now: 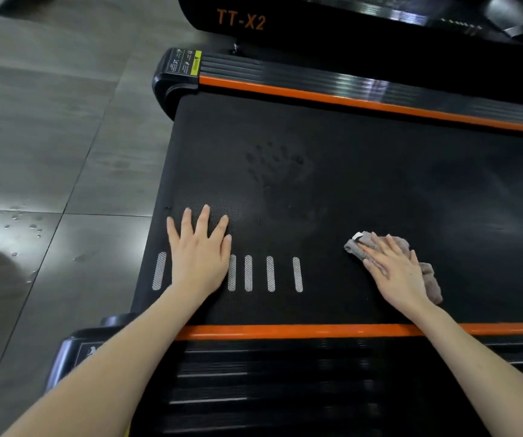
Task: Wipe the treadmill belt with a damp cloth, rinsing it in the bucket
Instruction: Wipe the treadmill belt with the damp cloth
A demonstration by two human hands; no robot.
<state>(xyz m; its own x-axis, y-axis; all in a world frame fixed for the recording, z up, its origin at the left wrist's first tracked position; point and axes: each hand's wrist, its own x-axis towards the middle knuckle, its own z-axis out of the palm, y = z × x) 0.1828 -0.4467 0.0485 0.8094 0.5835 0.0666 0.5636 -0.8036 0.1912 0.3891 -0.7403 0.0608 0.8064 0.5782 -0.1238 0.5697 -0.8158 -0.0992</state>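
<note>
Hands [198, 257] [392, 269], cloth [357, 248] on belt [348, 171] — wet tiles [49, 137].

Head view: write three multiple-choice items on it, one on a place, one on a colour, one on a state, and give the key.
1. Where is the cloth?
A. In a bucket
B. Under the right hand on the belt
C. Draped over a handrail

2. What colour are the strips along the belt's edges?
A. Blue
B. Green
C. Orange

3. How is the left hand?
A. Flat on the belt, fingers spread
B. Clenched in a fist
C. Pinching the cloth

Key: 1 B, the right hand presses the grey cloth onto the belt; 2 C, both edge strips show orange; 3 A, it lies palm down among the white marks.
</note>
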